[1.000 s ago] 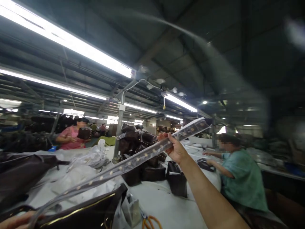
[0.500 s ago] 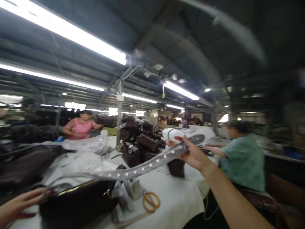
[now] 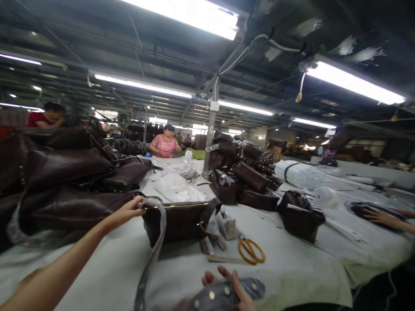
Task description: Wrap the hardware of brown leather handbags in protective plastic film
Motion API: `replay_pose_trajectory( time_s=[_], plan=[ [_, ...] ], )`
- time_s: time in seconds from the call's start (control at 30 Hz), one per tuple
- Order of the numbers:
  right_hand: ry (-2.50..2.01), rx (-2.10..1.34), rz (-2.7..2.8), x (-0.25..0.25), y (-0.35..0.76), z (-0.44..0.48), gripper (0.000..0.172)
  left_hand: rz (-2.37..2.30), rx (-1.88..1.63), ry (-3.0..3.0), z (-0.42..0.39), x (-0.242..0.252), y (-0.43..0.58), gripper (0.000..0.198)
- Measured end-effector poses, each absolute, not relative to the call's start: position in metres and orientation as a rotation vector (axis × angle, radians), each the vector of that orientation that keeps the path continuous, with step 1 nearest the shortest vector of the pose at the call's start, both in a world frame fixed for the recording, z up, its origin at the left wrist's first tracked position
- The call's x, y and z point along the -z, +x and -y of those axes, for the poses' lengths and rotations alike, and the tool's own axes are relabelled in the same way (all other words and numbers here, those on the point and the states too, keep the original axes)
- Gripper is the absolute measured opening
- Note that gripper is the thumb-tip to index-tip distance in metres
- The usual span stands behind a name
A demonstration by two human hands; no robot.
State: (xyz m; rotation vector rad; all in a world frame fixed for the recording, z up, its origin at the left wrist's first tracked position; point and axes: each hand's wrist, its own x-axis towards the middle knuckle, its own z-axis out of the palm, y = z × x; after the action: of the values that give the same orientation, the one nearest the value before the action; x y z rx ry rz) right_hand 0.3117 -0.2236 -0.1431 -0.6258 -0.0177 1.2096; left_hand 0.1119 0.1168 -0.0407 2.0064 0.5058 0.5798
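Observation:
A dark brown handbag (image 3: 181, 224) with a gold zip along its top stands on the white-covered table in front of me. My left hand (image 3: 125, 212) is closed on the bag's upper left end, by the base of its strap. From that end a plastic-wrapped strap (image 3: 154, 255) with pale round studs hangs down towards me and leaves the view at the bottom. Its studded far part lies in my right hand (image 3: 238, 291), thumb over it and fingers around it, low in the view. Orange-handled scissors (image 3: 251, 250) lie right of the bag, beside a small grey tape-dispenser-like block (image 3: 228, 226).
Brown bags (image 3: 65, 172) are heaped at the left; another pile (image 3: 253, 175) stands beyond by a metal post (image 3: 212, 129). A single bag (image 3: 301, 216) sits to the right. A co-worker's hand (image 3: 382, 216) rests on dark material at far right. A person in pink (image 3: 164, 144) stands behind.
My view has swung left. My right hand has brought the studded strap down from raised and stretched out to low near me. The left hand still is at the bag's left end.

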Motion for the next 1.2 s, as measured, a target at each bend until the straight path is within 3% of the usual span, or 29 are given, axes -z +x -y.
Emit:
replay_pose_trajectory(
  time_s=[0.13,0.23,0.33,0.4,0.53,0.73,0.8,0.87,1.07,1.2],
  plan=[
    [-0.606,-1.268,0.049,0.122,0.291,0.164,0.037,-0.565,-0.678,1.990,-0.127,0.047,0.112,0.052],
    [-0.988,-1.402,0.110,0.132,0.287,0.119,0.053,-0.721,-0.915,2.147,-0.126,0.046,0.109,0.056],
    [-1.139,-1.455,0.150,0.146,0.293,0.084,0.057,-0.668,-1.200,2.561,-0.101,0.050,0.103,0.043],
    [-1.129,-1.471,0.116,0.152,0.297,0.070,0.054,-0.448,-1.122,2.874,-0.075,0.063,0.099,0.038],
    [-1.152,-1.435,0.003,0.162,0.298,0.065,0.040,-0.228,-0.759,3.250,-0.037,0.118,0.093,0.051],
    [-1.035,-1.488,0.081,0.178,0.318,0.097,0.023,-0.560,-0.833,3.243,-0.062,0.192,0.075,0.037],
    [-1.170,-1.412,0.135,0.182,0.329,0.109,0.015,-0.709,-0.858,3.218,-0.073,0.194,0.070,0.038],
    [-1.260,-1.357,0.174,0.187,0.337,0.118,0.018,-0.774,-0.873,3.209,-0.075,0.184,0.070,0.040],
    [-0.997,-1.335,0.089,0.195,0.330,0.120,0.007,-0.574,-1.185,3.185,-0.024,0.147,0.076,0.031],
    [-0.912,-1.347,0.034,0.195,0.319,0.107,0.011,-0.119,-0.873,3.380,0.007,0.165,0.076,0.044]
  ],
)
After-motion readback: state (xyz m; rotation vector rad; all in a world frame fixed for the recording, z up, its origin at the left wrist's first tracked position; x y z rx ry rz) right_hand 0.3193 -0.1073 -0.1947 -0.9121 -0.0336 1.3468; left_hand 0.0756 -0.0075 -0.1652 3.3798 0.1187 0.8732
